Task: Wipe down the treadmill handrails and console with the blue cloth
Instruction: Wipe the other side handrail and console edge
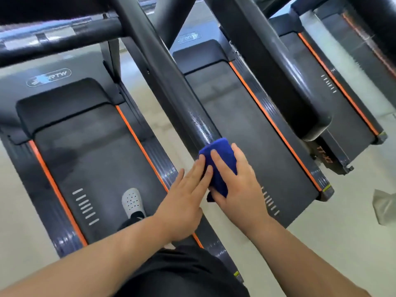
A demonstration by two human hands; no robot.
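Black shorts [182,275] sit at the bottom edge, w/ both bare forearms reaching fwd over them. Left hand [182,202] lies flat, fingers straight and close together, tips touching the left edge of the blue cloth [221,159]. Right hand [237,189] grips the cloth from the other side: fingers spread over the top, thumb curled round its lower end. Cloth is folded over the handrail [171,82], a dark bar running diagonally up-left, shiny just above the cloth. Below the left hand, a white holed shoe [132,202] stands on the treadmill belt [92,157], which has orange trim. To the right, past a strip of pale floor [156,110], is a second treadmill [246,136], then a third behind it. Crumpled grey item [385,209] on the floor at far right; can't tell what. Top left, a blurred crossbar [60,37].
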